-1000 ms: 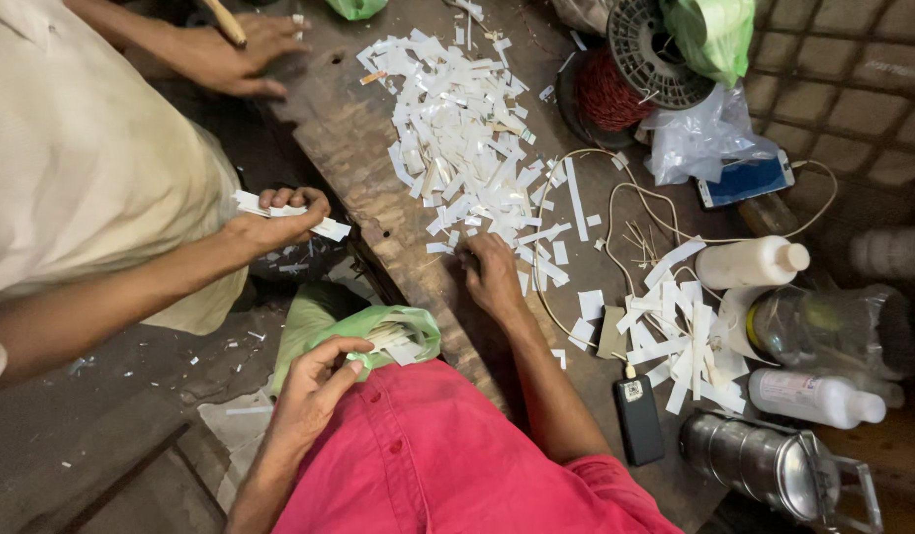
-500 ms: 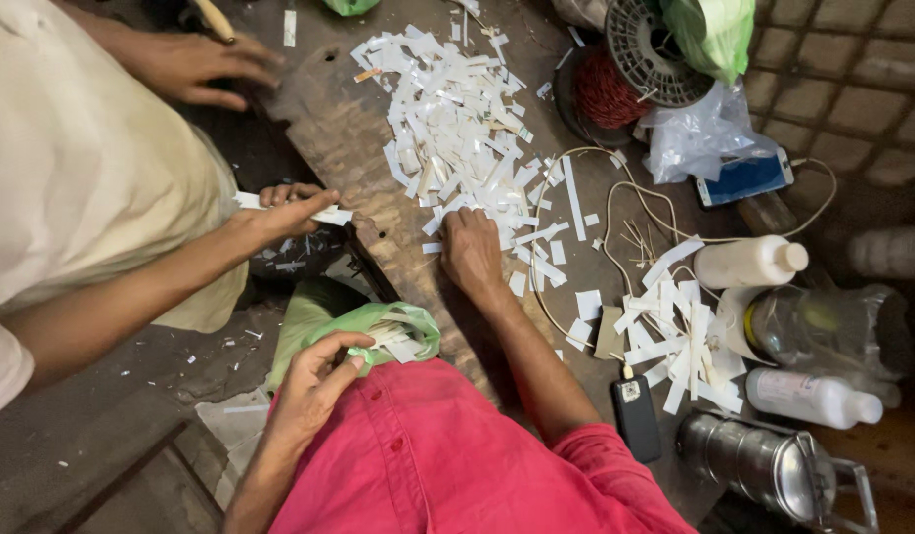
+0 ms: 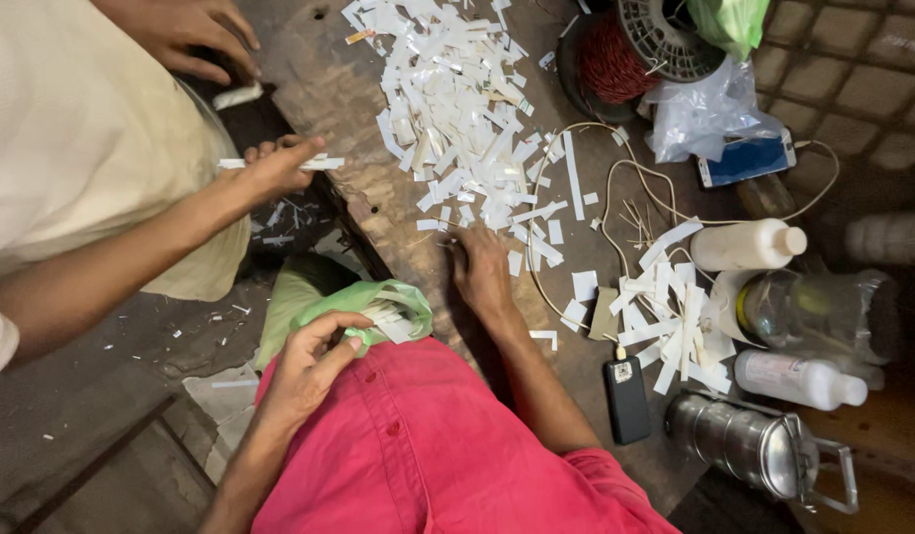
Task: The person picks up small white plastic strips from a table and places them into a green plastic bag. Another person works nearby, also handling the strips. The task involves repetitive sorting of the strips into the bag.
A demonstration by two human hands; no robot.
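Observation:
My left hand (image 3: 309, 361) grips the rim of a green plastic bag (image 3: 363, 302) at my lap; several white paper strips lie in the bag's mouth. My right hand (image 3: 482, 272) rests palm down on the brown wooden board (image 3: 358, 94). Its fingertips touch the near edge of a big pile of white paper strips (image 3: 457, 109), and the fingers curl under, so I cannot see what they hold. A smaller pile of strips (image 3: 675, 316) lies to the right of that hand.
Another person in a cream shirt sits at left, one hand (image 3: 279, 168) holding a white strip, the other hand (image 3: 200, 35) at the top. On the right are a white bottle (image 3: 744, 245), a second bottle (image 3: 798, 381), a glass jar (image 3: 813, 311), a steel container (image 3: 744, 445), a black phone (image 3: 627, 398), a thread spool (image 3: 610, 59) and a looped cord (image 3: 576, 247).
My right hand reached up to the edge of the big pile and has drawn back a little toward me. The other person's near hand has shifted slightly with its strip.

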